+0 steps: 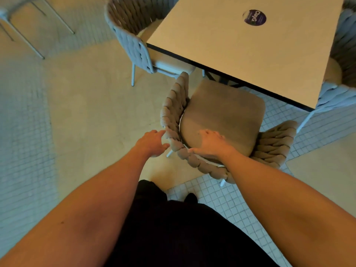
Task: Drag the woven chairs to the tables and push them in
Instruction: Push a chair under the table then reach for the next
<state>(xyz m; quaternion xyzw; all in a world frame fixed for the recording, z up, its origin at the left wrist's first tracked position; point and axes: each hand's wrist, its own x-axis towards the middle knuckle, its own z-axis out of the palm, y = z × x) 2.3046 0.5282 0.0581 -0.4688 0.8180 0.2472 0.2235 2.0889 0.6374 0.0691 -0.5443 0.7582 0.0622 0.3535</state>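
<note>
A beige woven chair (174, 114) with a padded seat (223, 114) stands right in front of me. Its seat front is tucked under the near edge of the cream square table (250, 53). My left hand (152, 143) is beside the outer face of the woven backrest, fingers spread, fingertips at the weave. My right hand (211, 144) reaches over the backrest rim, palm down above the seat's rear edge, thumb pointing along the rim. Neither hand closes around the chair.
A second woven chair (133, 45) is pushed in at the table's left side, and a third (344, 60) at its right. A round purple sticker (254, 17) lies on the tabletop. Thin metal legs (28, 41) of other furniture stand far left. My dark trousers fill the lower middle.
</note>
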